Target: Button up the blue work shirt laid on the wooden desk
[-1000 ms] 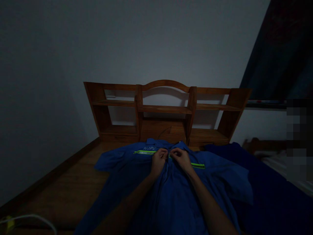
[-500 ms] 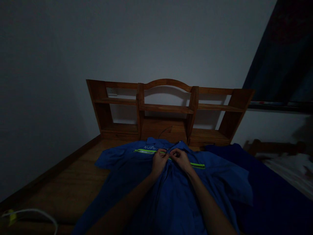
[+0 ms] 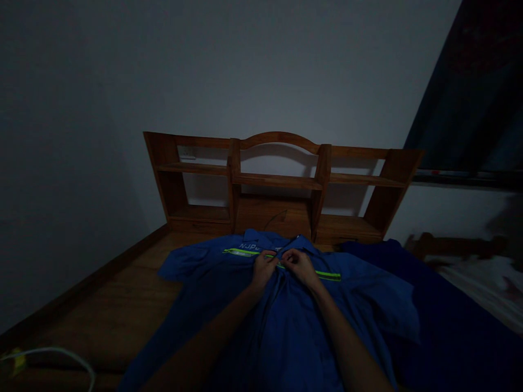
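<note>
A blue short-sleeved work shirt (image 3: 298, 326) lies spread face up, with yellow-green stripes across the chest and white letters on its left-hand side in view. My left hand (image 3: 265, 269) pinches the front placket at chest height, just below the collar. Close beside it, my right hand (image 3: 300, 267) is closed on the other side of the same placket, thumb and forefinger together. The fingertips of both hands almost meet over the stripe. Whatever small fastening lies between them is hidden by the fingers and the dim light.
Behind the shirt stands a wooden shelf unit (image 3: 278, 179) against the pale wall. Dark blue cloth (image 3: 461, 326) lies to the right. A white cable (image 3: 61, 353) curves at the lower left on the wooden surface (image 3: 122, 305). A dark curtain (image 3: 474, 98) hangs at upper right.
Both hands stay at the same spot on the placket, with only slight finger movement. The view has shifted very slightly.
</note>
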{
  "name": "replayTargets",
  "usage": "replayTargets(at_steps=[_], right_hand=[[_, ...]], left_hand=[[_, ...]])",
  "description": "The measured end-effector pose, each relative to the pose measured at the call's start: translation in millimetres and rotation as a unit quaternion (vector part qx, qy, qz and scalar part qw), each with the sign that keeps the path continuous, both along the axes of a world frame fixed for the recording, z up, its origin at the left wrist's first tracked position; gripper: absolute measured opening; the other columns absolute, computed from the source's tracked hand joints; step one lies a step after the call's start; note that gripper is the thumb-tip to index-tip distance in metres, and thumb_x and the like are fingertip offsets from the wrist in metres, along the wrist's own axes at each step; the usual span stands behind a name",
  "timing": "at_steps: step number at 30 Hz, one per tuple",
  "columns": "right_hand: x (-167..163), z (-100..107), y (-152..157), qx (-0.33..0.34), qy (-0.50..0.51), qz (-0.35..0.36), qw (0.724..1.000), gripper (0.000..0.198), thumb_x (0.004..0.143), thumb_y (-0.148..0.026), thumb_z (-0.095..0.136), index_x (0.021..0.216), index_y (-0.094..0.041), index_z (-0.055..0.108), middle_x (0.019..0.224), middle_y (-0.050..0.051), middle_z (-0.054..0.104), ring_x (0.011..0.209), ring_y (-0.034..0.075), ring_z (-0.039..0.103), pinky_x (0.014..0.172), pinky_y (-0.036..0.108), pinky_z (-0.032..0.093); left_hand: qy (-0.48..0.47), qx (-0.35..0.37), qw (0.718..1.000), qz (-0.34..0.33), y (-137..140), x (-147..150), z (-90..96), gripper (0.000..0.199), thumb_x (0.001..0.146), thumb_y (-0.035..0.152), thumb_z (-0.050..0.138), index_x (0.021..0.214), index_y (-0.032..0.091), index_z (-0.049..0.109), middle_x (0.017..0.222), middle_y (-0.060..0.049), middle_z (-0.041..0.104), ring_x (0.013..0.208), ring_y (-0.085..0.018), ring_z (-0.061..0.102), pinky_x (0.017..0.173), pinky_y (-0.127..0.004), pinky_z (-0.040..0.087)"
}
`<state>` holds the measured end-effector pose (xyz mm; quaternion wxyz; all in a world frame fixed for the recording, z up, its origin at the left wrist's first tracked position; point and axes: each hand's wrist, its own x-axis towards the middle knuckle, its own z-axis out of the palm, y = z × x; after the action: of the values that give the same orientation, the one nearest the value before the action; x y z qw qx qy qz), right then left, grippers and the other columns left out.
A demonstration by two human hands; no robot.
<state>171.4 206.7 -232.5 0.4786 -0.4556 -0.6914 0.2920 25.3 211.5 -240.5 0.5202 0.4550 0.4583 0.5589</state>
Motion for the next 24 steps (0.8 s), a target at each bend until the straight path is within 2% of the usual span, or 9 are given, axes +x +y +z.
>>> replayTargets(at_steps=[13, 15, 20, 24], right_hand=[[-2, -2, 1, -0.011, 0.002, -0.009, 1.000, 0.023, 0.069, -0.027, 0.063, 0.088, -0.015, 0.063, 0.076, 0.002, 0.064, 0.061, 0.011, 0.056, 0.057, 0.022, 0.044], [-3, 1, -3, 0.006, 0.000, -0.012, 1.000, 0.024, 0.070, -0.027, 0.063, 0.091, -0.015, 0.062, 0.082, 0.003, 0.063, 0.062, 0.011, 0.056, 0.059, 0.022, 0.045], [-5, 9, -13, 0.104, -0.035, -0.032, 0.993, 0.026, 0.076, -0.027, 0.060, 0.101, -0.020, 0.063, 0.101, 0.005, 0.060, 0.069, 0.011, 0.056, 0.070, 0.026, 0.047], [-5, 12, -14, 0.112, -0.051, -0.027, 0.992, 0.026, 0.079, -0.026, 0.059, 0.104, -0.023, 0.065, 0.104, 0.005, 0.058, 0.069, 0.010, 0.056, 0.070, 0.026, 0.047]], left_hand=[[-0.021, 0.011, 1.000, 0.015, -1, -2, 1.0, 0.025, 0.057, 0.013, 0.063, 0.082, 0.015, 0.061, 0.056, 0.003, 0.059, 0.046, -0.008, 0.050, 0.044, -0.018, 0.034], [-0.025, 0.019, 0.999, 0.023, -1, -3, 1.8, 0.025, 0.056, 0.015, 0.065, 0.081, 0.014, 0.062, 0.057, 0.002, 0.060, 0.048, -0.009, 0.052, 0.046, -0.019, 0.036], [-0.043, 0.040, 0.997, 0.051, 4, -4, 2.1, 0.026, 0.057, 0.021, 0.070, 0.081, 0.014, 0.062, 0.065, -0.001, 0.065, 0.059, -0.013, 0.059, 0.055, -0.021, 0.043], [-0.050, 0.049, 0.995, 0.065, 6, -4, 1.5, 0.027, 0.055, 0.022, 0.072, 0.079, 0.013, 0.063, 0.068, -0.003, 0.067, 0.065, -0.015, 0.062, 0.060, -0.023, 0.046]])
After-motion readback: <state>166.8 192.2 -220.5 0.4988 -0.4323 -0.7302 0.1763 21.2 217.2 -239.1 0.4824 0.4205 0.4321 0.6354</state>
